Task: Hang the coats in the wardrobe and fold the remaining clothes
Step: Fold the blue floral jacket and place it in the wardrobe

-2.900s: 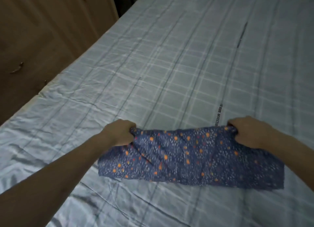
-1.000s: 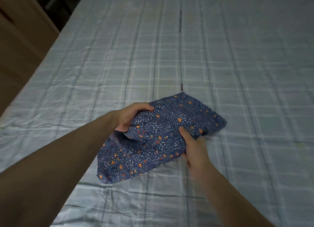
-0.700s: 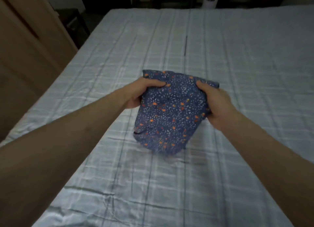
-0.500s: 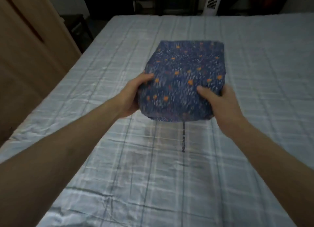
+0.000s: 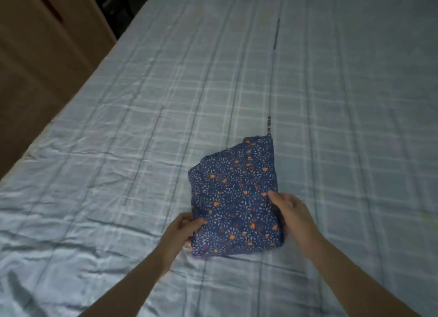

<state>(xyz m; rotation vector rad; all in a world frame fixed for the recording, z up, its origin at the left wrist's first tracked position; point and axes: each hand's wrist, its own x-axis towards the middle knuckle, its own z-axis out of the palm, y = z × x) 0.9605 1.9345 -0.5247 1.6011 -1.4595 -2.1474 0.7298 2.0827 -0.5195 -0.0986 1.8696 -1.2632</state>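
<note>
A folded dark blue garment (image 5: 234, 198) with white and orange speckles lies on the checked light blue bedsheet (image 5: 118, 174), roughly at the middle of the view. My left hand (image 5: 182, 233) holds its near left edge, thumb on top of the cloth. My right hand (image 5: 294, 212) holds its right edge, thumb on top and fingers tucked under the side. The garment is folded into a compact rectangle, its far corner slightly uneven.
A brown wooden wardrobe (image 5: 47, 56) stands along the bed's left side. A dark gap with furniture (image 5: 118, 1) shows at the top left. The sheet is wrinkled near the front left.
The garment was stretched wide between both hands, then folded, lifted off the bed, and now lies back down on the sheet closer to me, both hands still at its sides.
</note>
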